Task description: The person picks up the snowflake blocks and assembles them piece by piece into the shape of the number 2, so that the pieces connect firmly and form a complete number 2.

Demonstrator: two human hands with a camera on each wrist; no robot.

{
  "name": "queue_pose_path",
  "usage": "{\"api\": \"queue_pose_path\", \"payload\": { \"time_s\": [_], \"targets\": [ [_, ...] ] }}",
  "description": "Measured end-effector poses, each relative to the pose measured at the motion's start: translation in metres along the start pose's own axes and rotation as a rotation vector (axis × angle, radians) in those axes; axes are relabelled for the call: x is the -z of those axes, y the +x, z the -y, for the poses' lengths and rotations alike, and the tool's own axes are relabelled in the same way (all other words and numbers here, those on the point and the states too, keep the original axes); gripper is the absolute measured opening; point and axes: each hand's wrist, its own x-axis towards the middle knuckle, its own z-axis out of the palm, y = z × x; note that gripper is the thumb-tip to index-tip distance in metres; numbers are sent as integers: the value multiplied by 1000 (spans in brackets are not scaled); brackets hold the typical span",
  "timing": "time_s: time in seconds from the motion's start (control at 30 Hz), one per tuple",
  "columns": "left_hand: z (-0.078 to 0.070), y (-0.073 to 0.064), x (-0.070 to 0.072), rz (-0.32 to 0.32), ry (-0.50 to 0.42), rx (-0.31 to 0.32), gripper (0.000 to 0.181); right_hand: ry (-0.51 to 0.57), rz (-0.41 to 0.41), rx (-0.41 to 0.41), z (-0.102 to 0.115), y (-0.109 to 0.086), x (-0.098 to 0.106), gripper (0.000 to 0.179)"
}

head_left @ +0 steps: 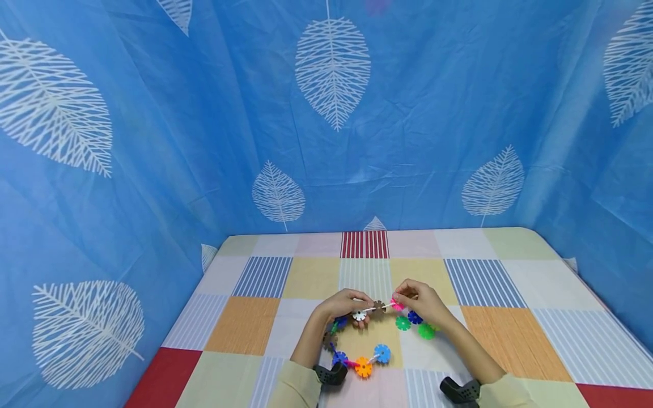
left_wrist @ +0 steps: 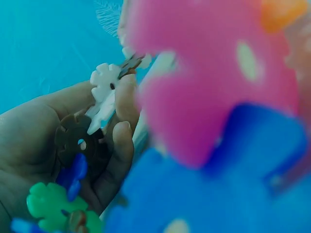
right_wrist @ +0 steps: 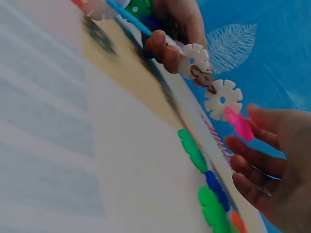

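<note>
My left hand (head_left: pixel 340 305) grips a chain of slotted plastic snowflake discs. In the left wrist view a white disc (left_wrist: pixel 104 83) and a brown disc (left_wrist: pixel 73 141) sit between its fingers. From that hand the chain loops down toward me, through an orange disc (head_left: pixel 363 368) to a light blue disc (head_left: pixel 382 353). On the right, my right hand (head_left: pixel 427 304) pinches a pink disc (right_wrist: pixel 238 124) between thumb and forefinger. The pink disc meets the edge of a white disc (right_wrist: pixel 228 92), linked through a brown disc (head_left: pixel 379 306) to the left hand's part.
Below the right hand, green discs (head_left: pixel 403 323) and a dark blue disc (head_left: pixel 415 317) lie on the patchwork tablecloth (head_left: pixel 245 323). A blue leaf-print curtain (head_left: pixel 398 141) stands behind the table and along both sides.
</note>
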Motion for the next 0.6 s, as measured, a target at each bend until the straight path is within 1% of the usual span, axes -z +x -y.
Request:
{"api": "queue_pose_path", "payload": {
  "time_s": [0.03, 0.07, 0.1, 0.2, 0.27, 0.3, 0.33, 0.4, 0.43, 0.5, 0.53, 0.57, 0.6],
  "targets": [
    [-1, -1, 0, 9, 5, 7, 25, -42, 19, 10, 2, 0, 1, 20],
    [-2, -1, 0, 13, 23, 2, 26, -73, 52, 24, 4, -1, 1, 22],
    [-4, -2, -1, 34, 15, 5, 27, -92, 94, 38, 6, -1, 0, 25],
    [-9, -5, -2, 102, -33, 7, 32, -96, 242, 86, 10, -1, -5, 32],
    [-12, -6, -2, 131, -58, -1, 35, -111, 292, 110, 12, -2, -9, 34],
    [-13, -6, -2, 128, -63, 2, 36, -116, 299, 115, 12, -2, -10, 33],
    [-13, -6, -1, 110, -53, -1, 37, -114, 297, 116, 12, -2, -12, 32],
    [-15, -6, 0, 53, -34, 7, 36, -96, 274, 111, 10, -2, -14, 29],
    [-15, -7, 1, 25, -40, 13, 36, -72, 266, 101, 13, -3, -14, 27],
    [-14, -8, 5, -26, -39, 19, 35, -24, 245, 85, 11, -2, -13, 23],
    [-13, -9, 7, -21, -79, 22, 36, -5, 233, 79, 9, -2, -12, 23],
    [-12, -10, 10, -25, -99, 12, 36, 8, 216, 70, 8, -1, -10, 23],
    [-12, -12, 14, -13, -134, 5, 37, 23, 194, 55, 6, -1, -8, 23]
  ]
}}
